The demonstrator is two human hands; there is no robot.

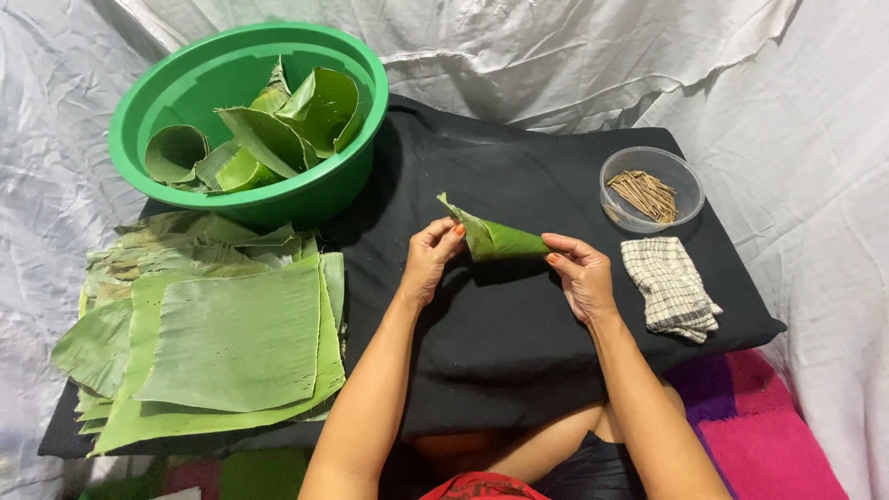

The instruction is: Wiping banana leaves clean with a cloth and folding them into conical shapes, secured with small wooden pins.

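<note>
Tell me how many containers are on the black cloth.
2. A green basin holding rolled leaves sits at the far left corner; a small clear tub of thin sticks sits at the far right, beside a checked rag. None seems hidden.

Bright, even overhead light, soft shadows under the green basin (248, 111) (and beneath both forearms), sharp focus, slight wide-angle bending at edges

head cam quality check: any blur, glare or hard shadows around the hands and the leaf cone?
Head view: sharp overall, left hand, right hand and leaf cone crisp, no motion blur; light soft and even, only a faint shadow under the cone on the black cloth; mild sheen on the green basin rim; white sheet bright, not blown out.
</note>
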